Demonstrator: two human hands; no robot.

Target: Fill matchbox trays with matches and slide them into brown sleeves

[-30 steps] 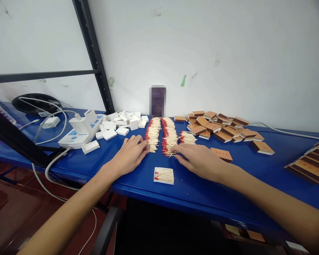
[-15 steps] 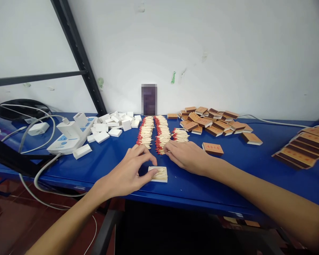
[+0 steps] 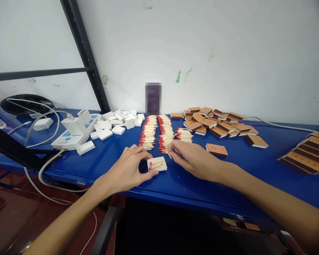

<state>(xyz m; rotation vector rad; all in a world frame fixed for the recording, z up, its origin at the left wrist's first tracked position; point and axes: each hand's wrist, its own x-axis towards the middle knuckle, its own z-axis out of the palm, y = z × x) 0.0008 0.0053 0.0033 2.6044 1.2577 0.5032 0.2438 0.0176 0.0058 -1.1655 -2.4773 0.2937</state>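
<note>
My left hand [image 3: 126, 169] grips a small white matchbox tray [image 3: 164, 168] at its left end, thumb in front and fingers behind. Several red-tipped matches [image 3: 156, 164] lie inside the tray, heads to the left. Just right of it, my right hand [image 3: 195, 161] is closed in a pinch, with a pale matchstick [image 3: 170, 156] showing at the fingertips. Beyond the hands, loose matches are piled in a left row [image 3: 149, 131], a middle row [image 3: 165, 131] and a shorter right heap [image 3: 184, 134], partly hidden by my right hand.
White empty trays [image 3: 117, 122] are heaped at the back left, near a power strip [image 3: 69, 141] with cables. Brown matchbox sleeves [image 3: 218, 124] pile up at the back right, one matchbox [image 3: 217, 149] nearer. More boxes [image 3: 308, 156] stand far right. A black frame post [image 3: 87, 60] rises on the left.
My left hand has taken hold of the tray and lifted or tilted it slightly away from me. My right hand has drawn back a little from the middle row with a matchstick in its fingertips.
</note>
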